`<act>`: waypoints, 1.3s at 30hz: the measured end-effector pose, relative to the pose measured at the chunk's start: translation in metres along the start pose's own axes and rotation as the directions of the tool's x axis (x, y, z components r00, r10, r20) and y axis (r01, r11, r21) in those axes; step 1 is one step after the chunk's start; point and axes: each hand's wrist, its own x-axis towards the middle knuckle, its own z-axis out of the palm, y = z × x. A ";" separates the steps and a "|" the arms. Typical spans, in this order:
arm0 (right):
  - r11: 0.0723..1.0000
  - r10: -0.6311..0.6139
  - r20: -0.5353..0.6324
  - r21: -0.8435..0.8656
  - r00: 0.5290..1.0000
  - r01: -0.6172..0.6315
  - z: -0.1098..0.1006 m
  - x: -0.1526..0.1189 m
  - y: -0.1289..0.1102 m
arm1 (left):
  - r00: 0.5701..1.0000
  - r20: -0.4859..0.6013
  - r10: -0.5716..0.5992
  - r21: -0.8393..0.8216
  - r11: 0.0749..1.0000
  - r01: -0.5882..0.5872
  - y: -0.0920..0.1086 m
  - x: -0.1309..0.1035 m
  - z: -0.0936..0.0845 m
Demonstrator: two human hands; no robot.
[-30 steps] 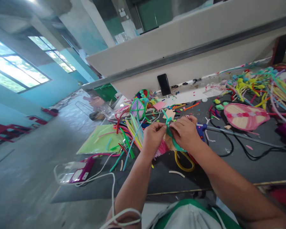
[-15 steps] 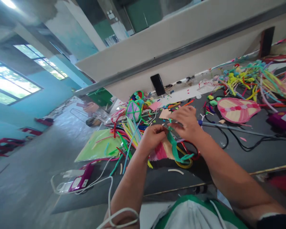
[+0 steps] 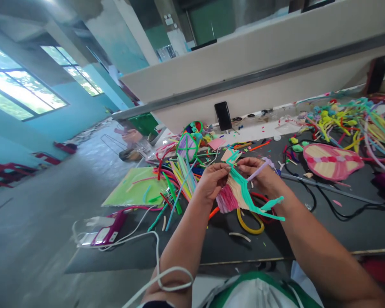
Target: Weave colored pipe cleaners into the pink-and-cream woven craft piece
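Note:
Pinched between my left hand (image 3: 213, 182) and my right hand (image 3: 258, 173) is a pipe-cleaner piece (image 3: 237, 190) with pink, cream and turquoise bands. My left fingers close on its upper left edge. My right fingers are closed at its top, by the turquoise strands. A lilac pipe cleaner (image 3: 256, 170) crosses my right hand. Turquoise ends hang out to the lower right, over scissors with yellow handles (image 3: 250, 226). A finished pink and cream oval (image 3: 332, 161) lies to the right on the dark table.
Pipe cleaners (image 3: 346, 119) heap up at the back right. A black phone (image 3: 223, 116) leans on the partition. A green bag (image 3: 134, 188) and a purple device with a white cord (image 3: 110, 231) lie left. A clear rod (image 3: 323, 183) and black cables lie right.
My right hand, raised with fingers apart before, has come down and closed at the top of the piece. The piece is lifted and turned, its turquoise edge more visible. The view has shifted.

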 end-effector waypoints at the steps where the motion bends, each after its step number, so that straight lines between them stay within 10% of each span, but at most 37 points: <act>1: 1.000 0.006 0.037 0.030 0.999 -0.007 0.005 -0.002 0.004 | 1.000 -0.002 0.000 -0.006 1.000 0.000 -0.002 -0.001 -0.001; 30: 0.998 0.009 0.083 -0.060 0.997 -0.004 0.004 -0.001 0.015 | 0.998 0.065 -0.022 0.171 0.985 0.010 -0.011 -0.009 -0.001; 39: 0.998 0.064 0.137 -0.023 0.988 -0.062 0.007 -0.004 0.012 | 0.898 0.073 0.434 0.496 0.765 -0.410 -0.007 -0.010 -0.001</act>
